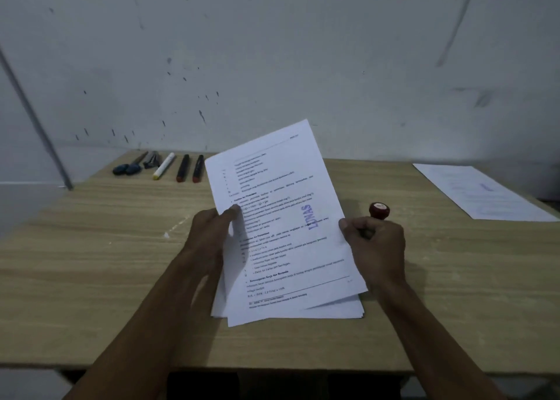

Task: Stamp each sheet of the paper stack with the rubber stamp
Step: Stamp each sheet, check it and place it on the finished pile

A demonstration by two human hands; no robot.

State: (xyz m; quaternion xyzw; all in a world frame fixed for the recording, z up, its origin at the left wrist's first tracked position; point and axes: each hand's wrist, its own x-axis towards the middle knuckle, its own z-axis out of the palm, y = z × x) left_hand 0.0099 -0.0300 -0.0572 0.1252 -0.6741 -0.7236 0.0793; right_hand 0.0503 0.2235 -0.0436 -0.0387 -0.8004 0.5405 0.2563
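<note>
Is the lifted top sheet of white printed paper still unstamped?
No, the lifted white printed sheet already carries a blue "LUNAS" stamp mark near its right edge, between the left hand and right hand.

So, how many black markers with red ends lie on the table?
2: both at the table's far left edge, side by side, the left black marker and the right black marker, right of the white marker.

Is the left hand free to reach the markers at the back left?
Probably not yet: the left hand is pinching the lifted sheet. The table toward the markers looks clear.
</note>
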